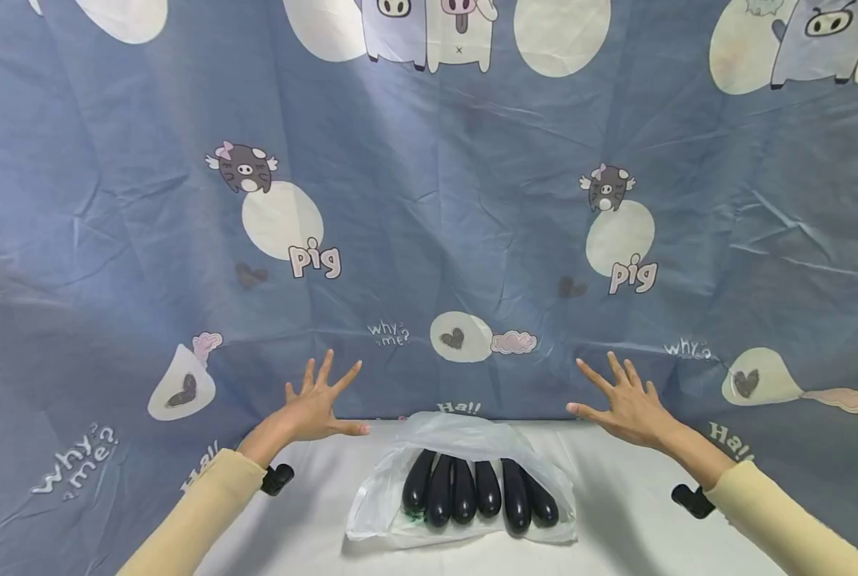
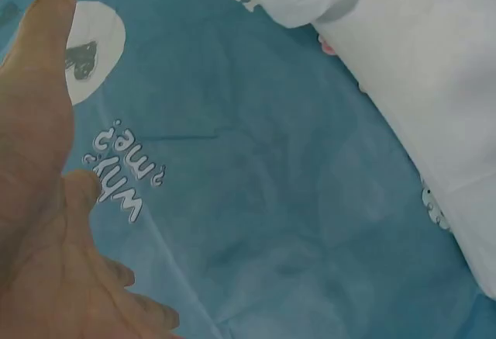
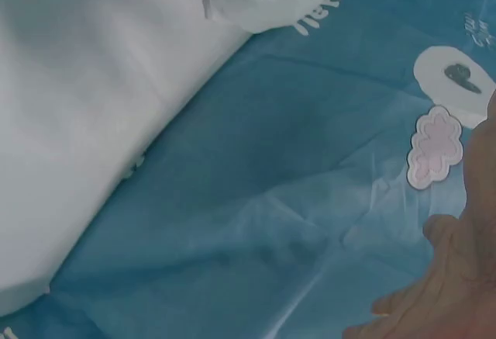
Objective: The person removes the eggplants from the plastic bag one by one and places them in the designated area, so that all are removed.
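Several dark, glossy eggplants (image 1: 464, 490) lie side by side in the mouth of a white plastic bag (image 1: 371, 504), which rests on the white tabletop. To the left of the bag, my left hand (image 1: 314, 410) is held up with its fingers spread and nothing in it. My right hand (image 1: 632, 406) mirrors it on the other side, fingers spread as well. Each wrist view catches part of its hand, the left hand (image 2: 46, 223) at the left edge and the right hand (image 3: 457, 269) at the lower right. Both hands are apart from the bag.
A white-covered table (image 1: 299, 528) carries the bag. Behind and around it hangs a blue cloth (image 1: 429, 200) printed with pigs, pale ovals and lettering. Black wrist straps with small cameras sit below both hands.
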